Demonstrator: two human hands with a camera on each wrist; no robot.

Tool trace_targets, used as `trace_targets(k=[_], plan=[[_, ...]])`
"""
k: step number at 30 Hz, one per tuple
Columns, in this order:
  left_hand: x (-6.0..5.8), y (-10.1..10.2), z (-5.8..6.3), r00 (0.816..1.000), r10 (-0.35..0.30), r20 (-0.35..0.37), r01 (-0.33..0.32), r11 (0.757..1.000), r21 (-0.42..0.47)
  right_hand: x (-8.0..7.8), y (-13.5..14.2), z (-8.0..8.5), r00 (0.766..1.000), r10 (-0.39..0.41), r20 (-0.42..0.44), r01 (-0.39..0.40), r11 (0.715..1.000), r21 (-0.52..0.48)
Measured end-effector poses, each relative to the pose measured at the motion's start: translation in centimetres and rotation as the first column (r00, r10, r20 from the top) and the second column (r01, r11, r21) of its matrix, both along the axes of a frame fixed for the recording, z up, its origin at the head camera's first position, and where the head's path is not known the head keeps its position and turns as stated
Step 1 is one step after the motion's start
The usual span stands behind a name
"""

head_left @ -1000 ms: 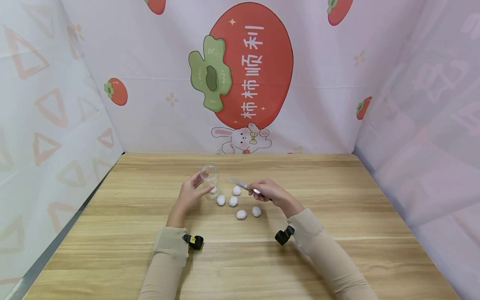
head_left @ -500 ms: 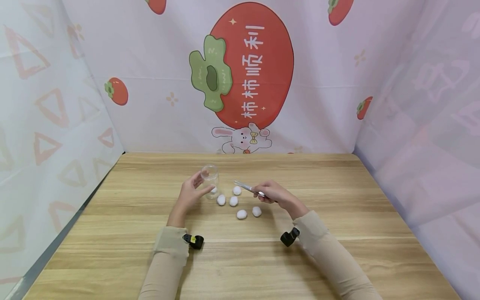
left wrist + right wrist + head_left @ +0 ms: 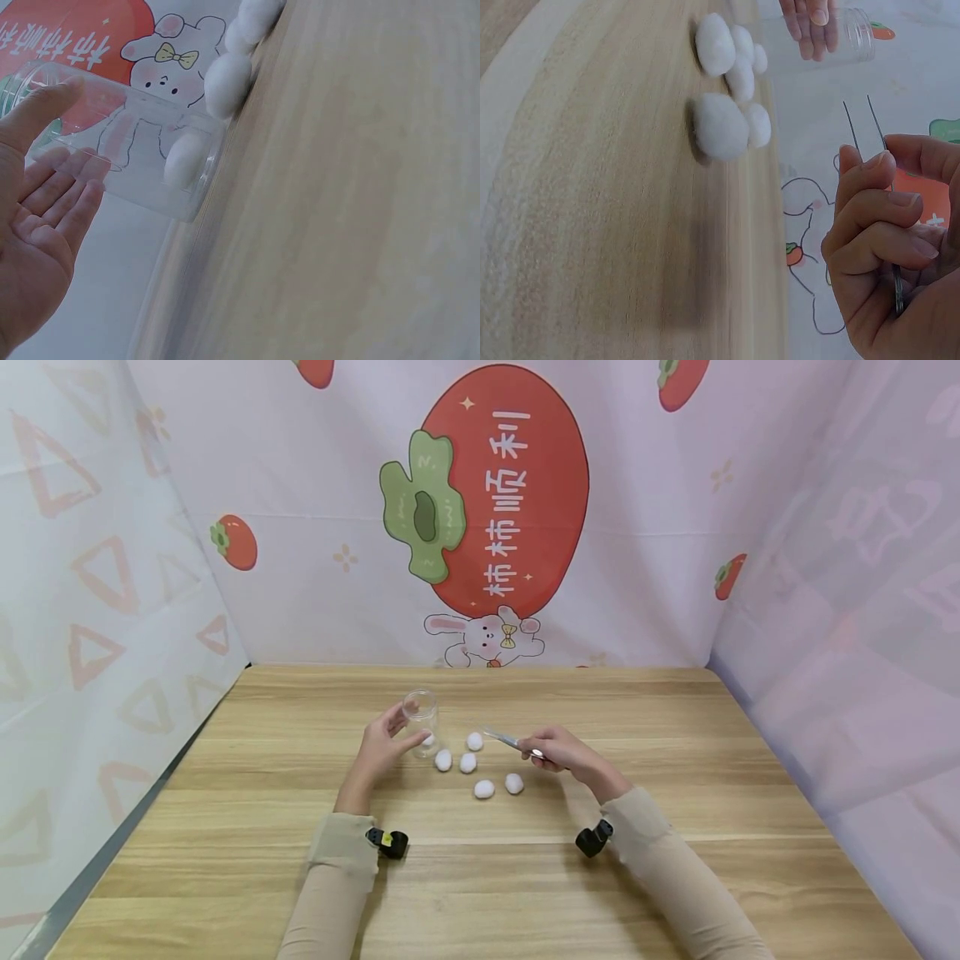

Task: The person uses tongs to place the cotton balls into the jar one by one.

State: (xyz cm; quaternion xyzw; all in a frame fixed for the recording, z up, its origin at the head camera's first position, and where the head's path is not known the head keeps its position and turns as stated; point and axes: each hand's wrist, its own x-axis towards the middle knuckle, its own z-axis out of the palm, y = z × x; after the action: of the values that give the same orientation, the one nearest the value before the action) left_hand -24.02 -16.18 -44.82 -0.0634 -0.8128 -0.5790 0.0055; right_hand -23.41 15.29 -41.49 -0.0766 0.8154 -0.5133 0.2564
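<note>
Thumb and fingers of my left hand (image 3: 381, 747) grip a clear plastic jar (image 3: 150, 142), uncapped and upright on the table. One white cotton ball (image 3: 184, 160) lies at the bottom of the jar. My right hand (image 3: 558, 749) holds metal tweezers (image 3: 898, 289) above the table, right of the jar; their tips are apart with nothing between them. Several more cotton balls lie loose between the hands, among them one near the tweezer tips (image 3: 475, 741), another beside the jar (image 3: 443, 761) and a nearer one (image 3: 513, 783).
The wooden table (image 3: 480, 893) ends at a printed cloth backdrop (image 3: 300, 602) behind the jar. Cloth walls stand at the left and right sides. A small black camera sits on each wrist, the left (image 3: 390, 843) and the right (image 3: 594, 839).
My right hand has drawn back to the right with the tweezers, their tips moving away from the jar. My left hand, the jar and the loose cotton balls stay in place.
</note>
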Motion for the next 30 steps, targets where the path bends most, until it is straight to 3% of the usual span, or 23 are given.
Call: trace_targets(k=[7,30], plan=[[0.0,0.0,0.0,1.0,-0.002,-0.004,0.002,1.0,-0.006,0.2,0.5,0.0,0.999,-0.033,0.015,0.033,0.999,0.025],[0.1,0.0,0.0,1.0,0.005,0.002,-0.005,1.0,-0.02,0.7,2.5,-0.2,1.0,-0.019,0.0,0.019,0.997,0.081]])
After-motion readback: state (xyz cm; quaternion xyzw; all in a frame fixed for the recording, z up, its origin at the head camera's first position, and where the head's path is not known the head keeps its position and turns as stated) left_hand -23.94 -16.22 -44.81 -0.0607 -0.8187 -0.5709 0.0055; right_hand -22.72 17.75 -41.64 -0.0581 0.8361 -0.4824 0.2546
